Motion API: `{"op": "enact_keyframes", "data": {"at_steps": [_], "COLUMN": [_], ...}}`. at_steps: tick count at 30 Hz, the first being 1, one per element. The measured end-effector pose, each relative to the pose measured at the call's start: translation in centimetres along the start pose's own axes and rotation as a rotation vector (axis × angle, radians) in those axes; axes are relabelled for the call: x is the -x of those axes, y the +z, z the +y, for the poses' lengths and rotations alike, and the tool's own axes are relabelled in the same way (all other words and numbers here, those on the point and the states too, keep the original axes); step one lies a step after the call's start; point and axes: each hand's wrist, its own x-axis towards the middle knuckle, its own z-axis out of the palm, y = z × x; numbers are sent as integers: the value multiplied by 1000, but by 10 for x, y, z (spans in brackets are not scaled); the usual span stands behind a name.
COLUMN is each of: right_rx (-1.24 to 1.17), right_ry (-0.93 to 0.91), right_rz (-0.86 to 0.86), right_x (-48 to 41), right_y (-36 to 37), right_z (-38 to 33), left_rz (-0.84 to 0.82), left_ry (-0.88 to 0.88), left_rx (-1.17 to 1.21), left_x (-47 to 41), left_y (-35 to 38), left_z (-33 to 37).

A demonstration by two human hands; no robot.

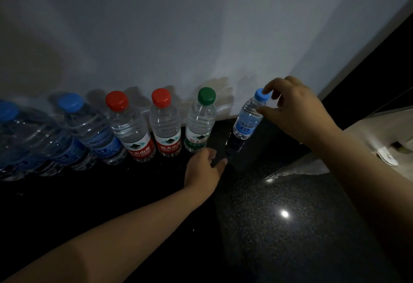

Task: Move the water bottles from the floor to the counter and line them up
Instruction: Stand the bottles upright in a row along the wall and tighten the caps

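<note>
A row of water bottles stands on the black counter (279,215) against the white wall. From the left come blurred blue-capped bottles (89,131), two red-capped bottles (130,126) (166,124) and a green-capped bottle (200,122). At the right end stands a small blue-capped bottle (249,118), tilted slightly. My right hand (295,110) touches it with a fingertip on the cap and the thumb against its shoulder. My left hand (204,171) rests on the counter in front of the green-capped bottle, fingers relaxed and holding nothing.
The counter surface in front of the row is dark speckled stone with a bright light reflection (284,214). Clear plastic wrap (297,166) and a white fixture (384,139) lie at the right, beyond the counter's edge.
</note>
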Motion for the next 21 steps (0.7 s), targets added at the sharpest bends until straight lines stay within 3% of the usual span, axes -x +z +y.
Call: {"op": "enact_keyframes", "data": {"at_steps": [4,9,12,16,21], "right_rx": [-17,0,23,-35,-86], "right_ry": [68,114,165,127,-13], "right_rz": [-33,-40,-27,-59,-136], "right_x": [-13,-28,-35,-40,-41], "right_y": [11,30,37,39,31], "right_z": [1,4,12,25,29], "left_rz": [16,-2,-11,7,1], "left_ry": [95,-46,-7,4,-75], "left_rx": [-74,36,-49,-100,12], "left_x": [-6,-24,-29,-33,-33], "left_y": [17,33,35,39,44], "left_z": [19,30,31,28,24]}}
